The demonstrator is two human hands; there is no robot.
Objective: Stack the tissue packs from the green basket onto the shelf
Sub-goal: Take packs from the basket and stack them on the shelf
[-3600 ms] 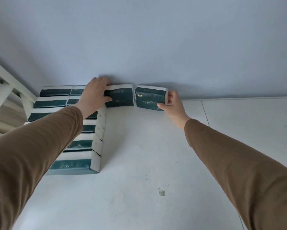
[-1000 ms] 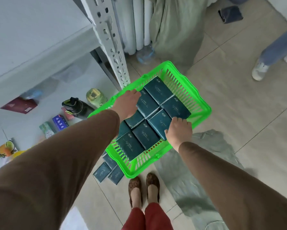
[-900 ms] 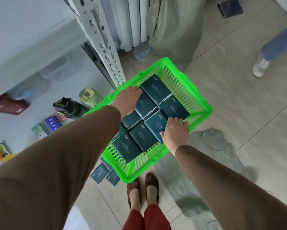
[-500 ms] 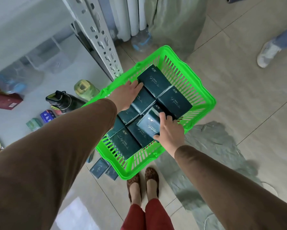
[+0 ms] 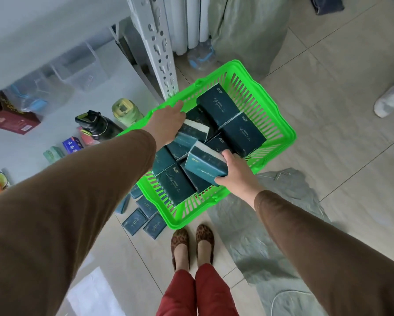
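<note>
Two packs: I am lifting one in each hand, both over the green basket (image 5: pixel 280 131).
Right hand (image 5: pixel 238 173): fingers are curling round a tissue pack (image 5: pixel 206 165), its long axis running ten to four o'clock, tilted.
Left hand (image 5: pixel 168 122): fingers are gripping a second pack (image 5: pixel 192 131) at its eight o'clock end.
Shelf (image 5: pixel 32 37): lying at eleven o'clock from both hands; the left hand is nearer, I judge.
Remaining packs (image 5: pixel 239 131): sitting in the basket.
</note>
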